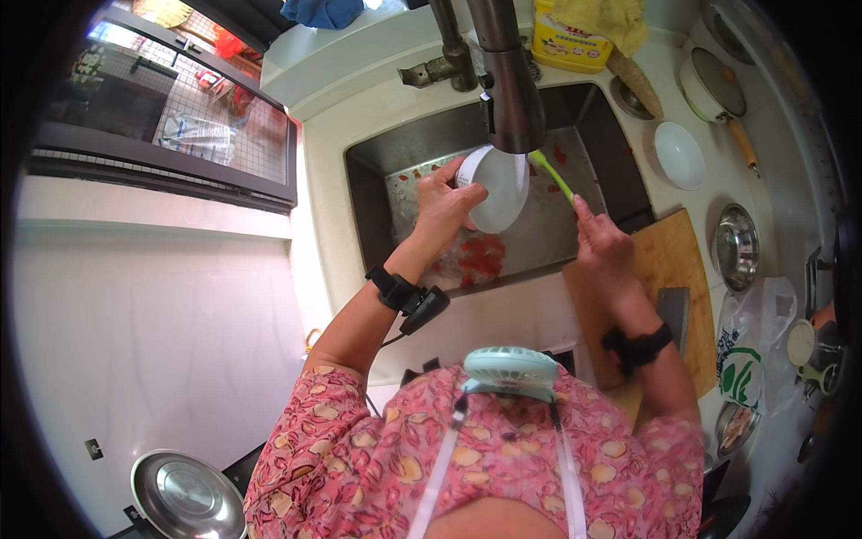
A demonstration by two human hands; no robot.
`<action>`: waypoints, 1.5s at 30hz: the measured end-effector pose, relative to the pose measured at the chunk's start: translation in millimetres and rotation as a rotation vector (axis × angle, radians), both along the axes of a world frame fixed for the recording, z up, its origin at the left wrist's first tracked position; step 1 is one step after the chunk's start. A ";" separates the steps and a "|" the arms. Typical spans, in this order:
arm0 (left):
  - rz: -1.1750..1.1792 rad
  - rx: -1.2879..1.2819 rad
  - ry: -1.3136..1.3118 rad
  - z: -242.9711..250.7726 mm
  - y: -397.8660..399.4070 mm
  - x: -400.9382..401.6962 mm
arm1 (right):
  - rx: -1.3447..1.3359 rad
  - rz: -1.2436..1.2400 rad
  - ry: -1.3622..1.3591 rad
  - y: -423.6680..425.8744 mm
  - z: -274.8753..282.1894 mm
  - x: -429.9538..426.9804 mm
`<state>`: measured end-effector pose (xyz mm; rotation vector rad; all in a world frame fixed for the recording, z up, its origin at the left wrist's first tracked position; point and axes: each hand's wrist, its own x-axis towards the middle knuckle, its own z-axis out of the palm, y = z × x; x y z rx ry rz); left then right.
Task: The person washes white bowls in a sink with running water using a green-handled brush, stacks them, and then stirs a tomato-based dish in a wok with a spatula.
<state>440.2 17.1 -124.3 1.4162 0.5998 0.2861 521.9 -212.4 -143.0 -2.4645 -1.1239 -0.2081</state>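
Note:
My left hand [441, 202] grips the rim of a white round bowl-like container [500, 202], tilted over the sink [369, 202]. Black marks show on its side by my fingers. In my right hand [603, 246] is the thin green handle of a brush-like tool [553, 174]. The tool's far end is hidden behind the dark faucet head [515, 114], close to the container's right rim. Red scraps [482, 255] lie wet on the metal sink bottom below, with smaller bits around them.
Right of the sink lies a wooden cutting board [646, 252] bearing a cleaver [673, 313], under my right forearm. Beyond are a white bowl [679, 155], a steel bowl [736, 246], a plastic bag [757, 350] and a lidded pan [714, 87]. A yellow container [569, 40] stands behind the sink.

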 end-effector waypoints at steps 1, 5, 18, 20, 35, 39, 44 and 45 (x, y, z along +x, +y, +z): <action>-0.028 -0.010 0.044 3.7 -1.5 1.6 | -0.002 -0.005 -0.002 6.2 -5.3 1.6; -0.131 -0.093 0.203 22.0 -1.3 1.2 | 0.437 -0.180 0.663 40.7 -4.9 3.9; 0.084 -0.456 -0.041 -44.7 -52.0 -17.1 | 0.810 -0.292 1.654 76.1 -25.9 -10.5; 0.143 -0.508 -0.016 -57.8 -49.3 -17.2 | 0.813 -0.314 1.692 77.3 -27.8 -11.7; -0.011 -0.096 0.007 -44.1 -10.7 3.0 | 0.005 0.045 -0.158 25.5 -21.0 15.0; 0.075 0.098 -0.137 -57.1 -4.8 9.7 | -0.004 0.228 0.252 19.0 -21.2 -5.4; 0.107 0.186 -0.223 -58.5 -4.3 6.7 | 0.045 0.192 0.020 9.9 -26.5 2.5; 0.091 0.315 -0.204 -49.5 -7.5 5.9 | 0.056 0.106 0.054 9.5 -18.2 2.1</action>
